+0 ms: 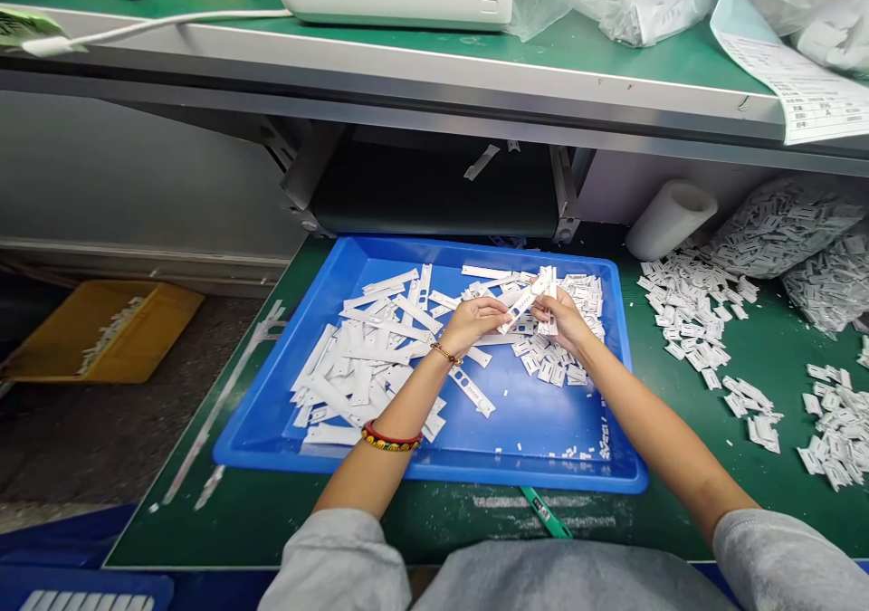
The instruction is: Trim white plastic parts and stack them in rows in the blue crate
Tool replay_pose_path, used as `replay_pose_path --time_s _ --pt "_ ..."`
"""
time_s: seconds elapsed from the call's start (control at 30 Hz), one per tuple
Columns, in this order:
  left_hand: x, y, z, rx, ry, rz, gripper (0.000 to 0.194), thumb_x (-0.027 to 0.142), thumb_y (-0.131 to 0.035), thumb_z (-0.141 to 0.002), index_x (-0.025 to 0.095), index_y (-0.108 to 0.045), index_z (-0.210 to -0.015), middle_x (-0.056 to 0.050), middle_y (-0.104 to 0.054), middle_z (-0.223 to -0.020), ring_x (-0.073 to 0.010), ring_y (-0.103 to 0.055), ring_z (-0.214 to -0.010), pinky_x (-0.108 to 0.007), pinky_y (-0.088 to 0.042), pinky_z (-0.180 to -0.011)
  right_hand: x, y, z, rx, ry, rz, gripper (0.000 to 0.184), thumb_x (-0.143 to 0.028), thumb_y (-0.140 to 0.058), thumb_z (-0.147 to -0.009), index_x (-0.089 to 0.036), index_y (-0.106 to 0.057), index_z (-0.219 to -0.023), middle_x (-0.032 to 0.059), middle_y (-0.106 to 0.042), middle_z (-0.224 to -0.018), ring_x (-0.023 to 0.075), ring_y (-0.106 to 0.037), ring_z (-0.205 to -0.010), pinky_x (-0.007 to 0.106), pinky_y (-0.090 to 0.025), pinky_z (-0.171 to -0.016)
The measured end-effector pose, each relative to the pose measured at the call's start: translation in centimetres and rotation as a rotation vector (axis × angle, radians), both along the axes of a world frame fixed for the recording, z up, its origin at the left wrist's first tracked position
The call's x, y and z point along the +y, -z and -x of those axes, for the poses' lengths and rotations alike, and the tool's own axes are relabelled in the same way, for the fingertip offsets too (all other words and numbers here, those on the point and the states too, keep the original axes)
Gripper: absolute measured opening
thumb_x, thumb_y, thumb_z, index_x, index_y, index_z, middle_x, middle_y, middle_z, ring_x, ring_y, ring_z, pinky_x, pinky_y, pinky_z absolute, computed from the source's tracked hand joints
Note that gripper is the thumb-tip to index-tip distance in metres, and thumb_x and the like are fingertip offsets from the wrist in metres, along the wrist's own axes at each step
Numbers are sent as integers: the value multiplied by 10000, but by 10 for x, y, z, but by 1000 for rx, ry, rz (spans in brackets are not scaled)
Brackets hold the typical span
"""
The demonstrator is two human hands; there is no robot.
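Observation:
Over the blue tray (434, 469) my left hand (471, 323) pinches the lower end of a white plastic strip (521, 308) with oblong cutouts. My right hand (565, 319) is closed on a second white strip (547, 323), held upright, and its fingers also meet the first strip's upper end. Long white strips (367, 348) lie in a loose heap at the tray's left. Small white plastic pieces (558, 367) are gathered on its right side. A single strip with cutouts (472, 391) rests on the bare blue floor below my left hand.
A black conveyor belt (434, 186) ends behind the tray, under a shelf edge (407, 77). More small white pieces (692, 312) are piled at the right, near filled plastic bags (780, 222) and a white roll (669, 219). A green cutter (547, 513) lies at the front.

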State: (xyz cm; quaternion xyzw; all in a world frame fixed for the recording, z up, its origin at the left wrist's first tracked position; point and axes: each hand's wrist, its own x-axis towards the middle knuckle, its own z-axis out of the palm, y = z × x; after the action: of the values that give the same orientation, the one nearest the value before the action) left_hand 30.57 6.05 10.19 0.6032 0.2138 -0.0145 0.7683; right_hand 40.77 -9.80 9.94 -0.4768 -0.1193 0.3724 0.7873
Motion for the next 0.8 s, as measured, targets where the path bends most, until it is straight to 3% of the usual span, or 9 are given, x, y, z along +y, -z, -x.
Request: replay_pose_path --time_s 0.23,0.37,0.47,0.6,0.7,0.8 --pt "-7 2 1 -83 65 -111 396 356 -898 -537 143 -660 -771 -64 -745 -768 -205 -720 -754 -316 -569 -706 1 1 1 -15 -2 75 363 -255 -643 -645 -202 -563 -995 -82 -445 -618 71 -338 -480 209 -223 -487" --pt "-15 5 1 -126 74 -192 350 358 -870 -586 151 -647 -761 -56 -727 -790 -195 -714 -768 -309 -567 -723 3 2 4 -41 40 189 265 -281 -609 -634 -218 -556 -886 -33 -551 -726 108 -432 -546 235 -346 -509" --pt "-17 10 -2 -135 90 -252 297 382 -811 -668 157 -662 -792 -63 -726 -796 -210 -715 -778 -338 -579 -728 5 4 4 -11 51 189 231 -292 -581 -634 -230 -537 -852 -11 -576 -743 153 -508 -609 267 -420 -529" --pt "-2 19 -7 -112 -57 -412 216 355 -702 -783 183 -674 -911 -100 -711 -1044 -264 -668 -1022 -439 -533 -936 1 6 -7 68 138 110 229 -312 -544 -655 -252 -470 -863 -22 -539 -700 167 -517 -570 274 -419 -466" --pt "19 28 -8 -44 -214 -543 266 239 -747 -708 190 -674 -959 -129 -614 -1258 -344 -474 -1296 -518 -364 -1117 -4 7 -16 152 175 54 238 -293 -531 -609 -244 -427 -818 -38 -490 -678 120 -444 -501 239 -370 -415" --pt "35 34 -8 11 -245 -572 249 187 -779 -619 189 -688 -850 -130 -608 -1238 -374 -457 -1296 -515 -344 -1125 -6 5 -19 187 174 18 246 -268 -581 -601 -227 -437 -795 -58 -435 -647 74 -358 -477 187 -290 -391"
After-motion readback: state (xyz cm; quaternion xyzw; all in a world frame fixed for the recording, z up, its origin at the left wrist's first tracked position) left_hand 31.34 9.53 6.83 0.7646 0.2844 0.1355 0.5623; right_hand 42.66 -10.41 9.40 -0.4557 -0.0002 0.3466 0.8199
